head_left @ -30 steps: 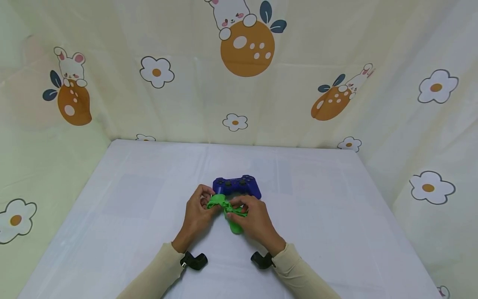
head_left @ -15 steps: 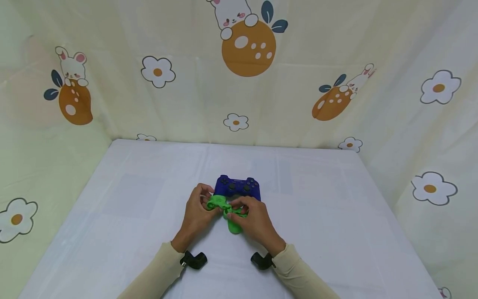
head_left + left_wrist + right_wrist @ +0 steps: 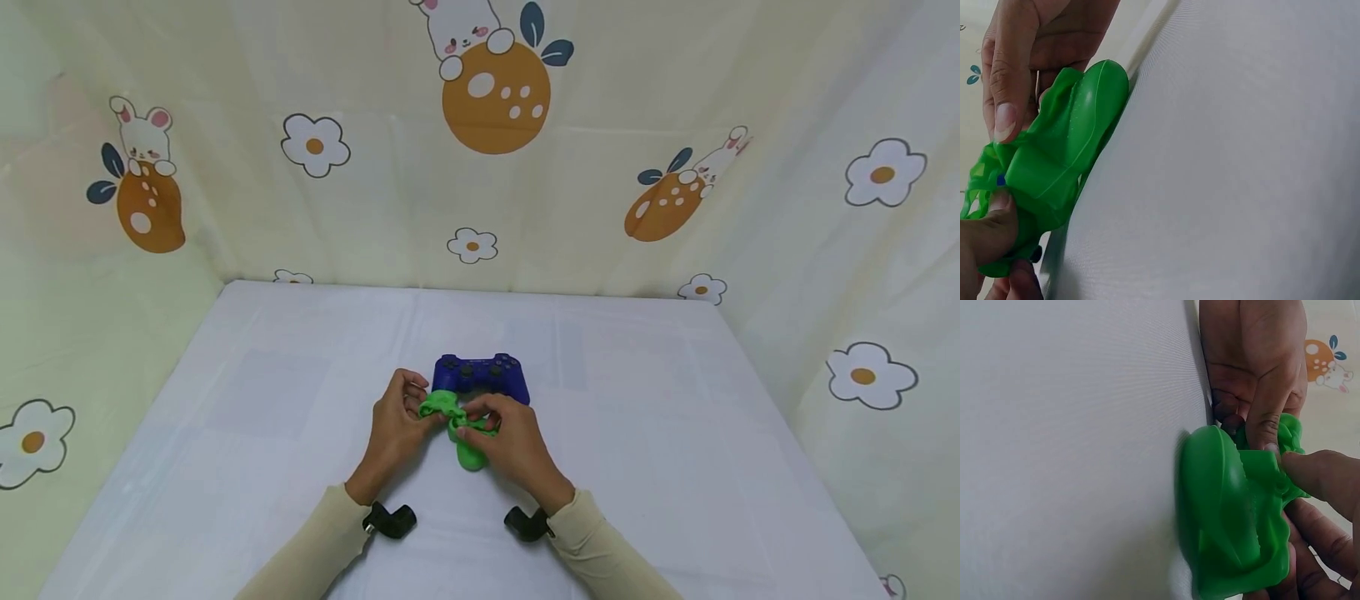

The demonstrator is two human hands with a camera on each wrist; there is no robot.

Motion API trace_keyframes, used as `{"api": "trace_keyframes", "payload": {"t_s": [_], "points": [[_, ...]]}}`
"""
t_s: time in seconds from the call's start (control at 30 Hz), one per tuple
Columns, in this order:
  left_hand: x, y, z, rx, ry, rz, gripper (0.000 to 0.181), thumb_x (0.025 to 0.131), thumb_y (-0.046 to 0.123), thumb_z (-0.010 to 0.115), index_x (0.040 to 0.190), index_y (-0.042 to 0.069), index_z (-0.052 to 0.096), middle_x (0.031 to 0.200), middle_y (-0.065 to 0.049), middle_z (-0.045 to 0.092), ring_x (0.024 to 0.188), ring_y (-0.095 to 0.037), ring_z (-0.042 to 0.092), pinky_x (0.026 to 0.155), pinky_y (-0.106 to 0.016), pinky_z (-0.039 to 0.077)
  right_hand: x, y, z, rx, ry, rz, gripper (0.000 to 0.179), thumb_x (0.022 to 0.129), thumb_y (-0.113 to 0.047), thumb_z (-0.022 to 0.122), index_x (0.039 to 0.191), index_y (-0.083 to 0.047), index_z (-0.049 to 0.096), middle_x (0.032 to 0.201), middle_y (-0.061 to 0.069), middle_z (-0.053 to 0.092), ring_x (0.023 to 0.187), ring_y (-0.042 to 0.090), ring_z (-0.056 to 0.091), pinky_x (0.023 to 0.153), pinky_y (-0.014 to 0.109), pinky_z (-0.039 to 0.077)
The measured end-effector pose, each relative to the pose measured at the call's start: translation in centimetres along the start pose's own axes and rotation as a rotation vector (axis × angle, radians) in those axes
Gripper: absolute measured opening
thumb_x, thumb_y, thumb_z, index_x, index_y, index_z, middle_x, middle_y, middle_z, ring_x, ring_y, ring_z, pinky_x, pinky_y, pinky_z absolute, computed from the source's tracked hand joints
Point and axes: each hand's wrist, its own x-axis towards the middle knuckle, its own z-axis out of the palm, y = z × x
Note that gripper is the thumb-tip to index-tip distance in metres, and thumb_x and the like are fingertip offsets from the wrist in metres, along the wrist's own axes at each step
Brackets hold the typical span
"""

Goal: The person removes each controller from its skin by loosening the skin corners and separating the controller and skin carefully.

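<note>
A soft green controller skin, probably silicone, is bunched and folded between my two hands at the middle of the table. On its left side, my left hand pinches the edge with thumb and fingers. My right hand grips the skin's right part. Just beyond the hands is a blue game controller, its lower edge partly hidden by the skin and fingers. Both wrist views show the green skin close up, with thumbs pressing on its rim; a rounded grip sleeve of the skin lies near the table surface.
A white cloth covers the table. Patterned curtains hang behind it and at both sides. Black camera mounts sit at the inner side of each wrist, close to the cloth.
The blue controller has turned and shifted slightly to the right. Both hands keep hold of the green skin with only tiny finger movements, and its lower lobe has swung slightly left.
</note>
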Motion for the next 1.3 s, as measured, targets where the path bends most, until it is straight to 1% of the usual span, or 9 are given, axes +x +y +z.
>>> {"api": "trace_keyframes", "payload": {"t_s": [0.37,0.63,0.8,1.0,1.3], "points": [[-0.11,-0.06,-0.01,0.009,0.015,0.006,0.05,0.08,0.0,0.09,0.118,0.008,0.059,0.095,-0.011,0.069,0.076,-0.013,0.059,0.069,-0.021,0.048,0.11,0.19,0.17,0.014,-0.01,-0.013,0.024,0.083,-0.012,0.091,0.104,-0.015,0.08,0.098,-0.001,0.078,0.081,0.011,0.064,0.072,0.023,0.052],[-0.11,-0.09,0.16,0.005,0.026,0.002,0.048,0.08,0.002,0.091,0.117,0.008,0.06,0.091,-0.01,0.072,0.075,-0.012,0.061,0.069,-0.021,0.048,0.11,0.21,0.12,-0.002,-0.01,-0.012,0.022,0.085,-0.013,0.09,0.103,-0.017,0.08,0.097,-0.001,0.078,0.082,0.01,0.063,0.072,0.023,0.052],[-0.14,-0.1,0.3,-0.003,0.044,-0.009,0.046,0.081,0.004,0.09,0.116,0.008,0.061,0.09,-0.009,0.073,0.074,-0.011,0.06,0.068,-0.02,0.048,0.1,0.29,0.15,0.0,-0.006,-0.012,0.022,0.084,-0.014,0.091,0.103,-0.017,0.08,0.098,-0.001,0.078,0.082,0.01,0.063,0.072,0.024,0.051],[-0.11,-0.05,0.51,-0.02,0.062,-0.019,0.046,0.081,0.003,0.088,0.117,0.009,0.06,0.092,-0.01,0.075,0.073,-0.01,0.062,0.066,-0.02,0.048,0.06,0.47,0.28,0.008,-0.005,-0.016,0.022,0.084,-0.014,0.091,0.103,-0.018,0.08,0.097,-0.002,0.077,0.081,0.01,0.063,0.073,0.023,0.052],[-0.13,0.03,0.41,-0.053,0.047,-0.037,0.05,0.081,0.005,0.091,0.119,0.009,0.059,0.1,-0.012,0.076,0.075,-0.01,0.063,0.068,-0.019,0.049,0.02,0.73,0.21,0.011,-0.001,-0.01,0.023,0.084,-0.013,0.091,0.103,-0.016,0.079,0.096,-0.001,0.077,0.08,0.011,0.063,0.073,0.023,0.052]]}}
